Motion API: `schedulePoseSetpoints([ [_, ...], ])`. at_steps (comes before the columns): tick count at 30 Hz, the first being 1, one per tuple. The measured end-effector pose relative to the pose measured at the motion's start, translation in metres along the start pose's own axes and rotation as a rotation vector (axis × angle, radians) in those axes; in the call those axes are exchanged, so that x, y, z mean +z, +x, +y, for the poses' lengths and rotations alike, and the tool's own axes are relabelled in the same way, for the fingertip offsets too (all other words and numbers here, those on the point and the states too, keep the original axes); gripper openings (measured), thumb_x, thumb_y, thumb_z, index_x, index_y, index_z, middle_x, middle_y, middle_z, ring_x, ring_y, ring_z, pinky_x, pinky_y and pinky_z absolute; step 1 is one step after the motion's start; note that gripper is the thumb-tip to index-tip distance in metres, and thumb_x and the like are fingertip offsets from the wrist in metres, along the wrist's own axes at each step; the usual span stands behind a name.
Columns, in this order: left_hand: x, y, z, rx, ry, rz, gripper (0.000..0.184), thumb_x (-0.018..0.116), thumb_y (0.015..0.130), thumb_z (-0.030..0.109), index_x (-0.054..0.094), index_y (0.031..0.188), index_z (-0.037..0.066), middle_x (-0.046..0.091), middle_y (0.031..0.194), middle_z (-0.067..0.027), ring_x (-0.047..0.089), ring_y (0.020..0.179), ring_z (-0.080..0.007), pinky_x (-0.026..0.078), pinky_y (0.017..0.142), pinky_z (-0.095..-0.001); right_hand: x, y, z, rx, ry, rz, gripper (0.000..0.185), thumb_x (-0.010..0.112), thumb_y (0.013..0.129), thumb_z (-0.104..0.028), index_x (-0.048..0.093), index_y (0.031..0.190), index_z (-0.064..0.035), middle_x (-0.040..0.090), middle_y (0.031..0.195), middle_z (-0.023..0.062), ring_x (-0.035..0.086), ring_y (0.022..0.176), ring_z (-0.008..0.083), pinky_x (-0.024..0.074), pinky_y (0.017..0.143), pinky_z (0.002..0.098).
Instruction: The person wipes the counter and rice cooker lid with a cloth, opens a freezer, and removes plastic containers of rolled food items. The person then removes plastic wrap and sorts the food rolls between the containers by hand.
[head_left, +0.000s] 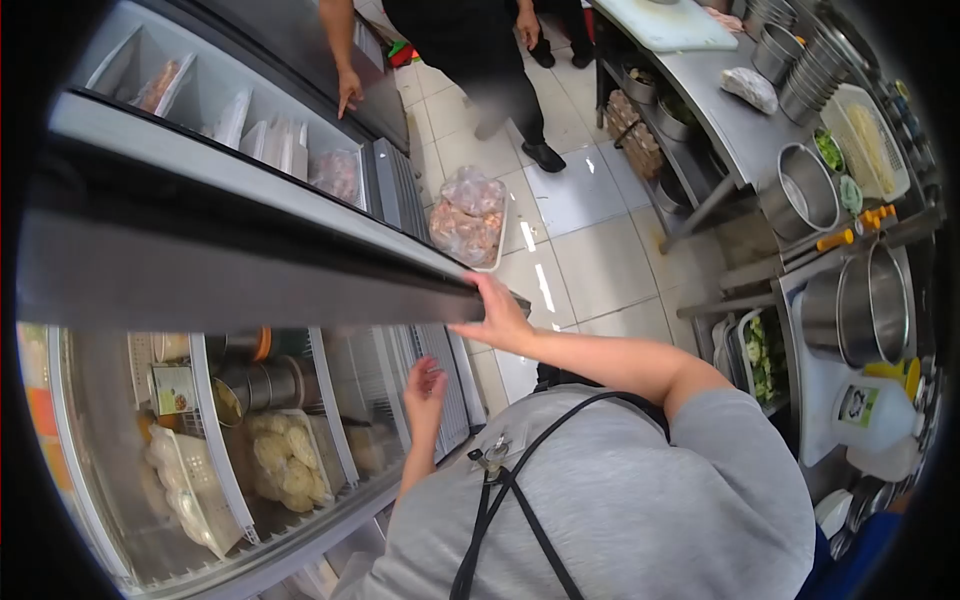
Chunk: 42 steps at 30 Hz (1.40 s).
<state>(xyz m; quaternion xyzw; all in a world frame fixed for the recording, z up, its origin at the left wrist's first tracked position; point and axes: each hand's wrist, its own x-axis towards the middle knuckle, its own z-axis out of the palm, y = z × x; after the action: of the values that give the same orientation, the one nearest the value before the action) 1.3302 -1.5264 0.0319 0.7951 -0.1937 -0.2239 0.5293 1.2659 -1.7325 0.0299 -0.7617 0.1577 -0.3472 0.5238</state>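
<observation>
My right hand [492, 314] grips the free edge of a refrigerator door [250, 265], its thumb and fingers around the edge. The door stands open and stretches across to the left. My left hand [425, 388] is raised in front of the open refrigerator, with nothing in it and its fingers loosely curled but apart. Inside the refrigerator, on wire shelves [228, 440], are a bag of pale round items [285, 460], a white perforated basket [190, 490] and several metal pots [268, 385].
A white bin [495, 262] with bagged raw meat stands on the tiled floor. Another person [470, 60] in dark clothes stands beyond it. A second cold unit with white bins [230, 118] lies beyond the door. Steel counters [715, 125] with pots [800, 190] line the right.
</observation>
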Motion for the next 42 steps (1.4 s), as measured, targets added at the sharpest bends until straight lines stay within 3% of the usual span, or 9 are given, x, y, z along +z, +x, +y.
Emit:
schedulePoseSetpoints([
  [5,0.03,0.029,-0.037,-0.108,-0.002,-0.036,0.039,0.065,0.076,0.009,0.051,0.111,0.001,0.057,0.107,-0.0131,0.054,0.096,-0.0178,0.046,0.078,-0.0298,-0.035,0.015,0.014,-0.234,0.039,-0.364,0.07,0.074,0.064,-0.033,0.041,0.119,-0.005,0.047,0.114,0.0153,0.046,0.106,0.0312,0.036,0.091,0.0401],
  [9,0.036,0.033,-0.035,-0.209,0.06,-0.137,0.036,0.07,0.073,0.014,0.057,0.103,-0.001,0.06,0.1,-0.0136,0.053,0.097,-0.0187,0.043,0.082,-0.0304,-0.091,0.045,0.086,0.007,-0.137,-0.166,0.057,0.068,0.071,-0.026,0.043,0.118,-0.0056,0.047,0.114,0.0147,0.047,0.105,0.032,0.0379,0.091,0.0378],
  [13,0.069,0.018,-0.03,-0.362,-0.024,0.207,0.037,0.072,0.071,0.015,0.058,0.1,-0.003,0.06,0.097,-0.0118,0.052,0.095,-0.0168,0.04,0.082,-0.0293,-0.169,0.074,0.192,0.23,-0.174,-0.021,0.048,0.065,0.074,-0.017,0.045,0.116,-0.0046,0.048,0.113,0.0155,0.053,0.096,0.0275,0.0453,0.08,0.0334],
  [17,0.123,0.022,-0.039,-0.161,-0.197,0.818,0.051,0.075,0.067,0.009,0.051,0.111,-0.001,0.056,0.104,-0.0111,0.051,0.096,-0.0168,0.041,0.081,-0.0298,-0.246,0.106,0.252,0.539,-0.256,-0.139,0.037,0.063,0.074,-0.014,0.052,0.108,-0.0046,0.058,0.099,0.012,0.059,0.079,0.021,0.048,0.071,0.0314],
  [20,0.136,0.046,-0.021,-0.318,-0.37,1.029,0.06,0.073,0.067,0.003,0.04,0.116,0.001,0.051,0.108,-0.0104,0.05,0.097,-0.0189,0.04,0.085,-0.0306,-0.27,0.148,0.27,0.698,-0.366,-0.411,0.035,0.064,0.074,-0.02,0.056,0.104,-0.0048,0.06,0.091,0.0123,0.06,0.079,0.022,0.0479,0.072,0.0316],
  [25,0.139,0.056,-0.038,-0.438,-0.363,1.268,0.057,0.068,0.063,-0.006,0.041,0.112,0.0,0.052,0.107,-0.0107,0.051,0.097,-0.0212,0.038,0.089,-0.0305,-0.223,0.245,0.267,0.381,-0.482,-1.012,0.042,0.063,0.074,-0.034,0.057,0.104,-0.0061,0.06,0.097,0.0152,0.058,0.091,0.0286,0.0459,0.078,0.0375],
  [31,0.148,0.065,-0.026,-0.588,-0.385,1.465,0.053,0.067,0.059,-0.007,0.048,0.108,-0.002,0.055,0.105,-0.0104,0.052,0.096,-0.0225,0.038,0.088,-0.0314,-0.082,0.336,0.232,-0.161,-0.231,-1.118,0.043,0.063,0.075,-0.032,0.055,0.107,-0.0038,0.058,0.1,0.0169,0.058,0.089,0.0308,0.0455,0.079,0.0353],
  [38,0.158,0.066,-0.062,-0.646,-0.45,1.638,0.056,0.068,0.053,-0.007,0.051,0.106,-0.003,0.056,0.103,-0.0128,0.052,0.094,-0.026,0.039,0.087,-0.0324,0.009,0.389,0.206,-0.212,-0.227,-1.351,0.046,0.062,0.076,-0.035,0.055,0.111,-0.0065,0.059,0.099,0.0189,0.057,0.09,0.0316,0.0449,0.078,0.0348],
  [42,0.159,0.081,-0.02,-0.677,-0.447,1.654,0.052,0.067,0.053,-0.008,0.052,0.103,-0.003,0.057,0.098,-0.0111,0.054,0.089,-0.0249,0.041,0.085,-0.032,0.046,0.435,0.226,-0.289,-0.385,-1.801,0.053,0.061,0.073,-0.042,0.054,0.113,-0.0089,0.06,0.096,0.0169,0.058,0.089,0.0305,0.0455,0.076,0.0348],
])
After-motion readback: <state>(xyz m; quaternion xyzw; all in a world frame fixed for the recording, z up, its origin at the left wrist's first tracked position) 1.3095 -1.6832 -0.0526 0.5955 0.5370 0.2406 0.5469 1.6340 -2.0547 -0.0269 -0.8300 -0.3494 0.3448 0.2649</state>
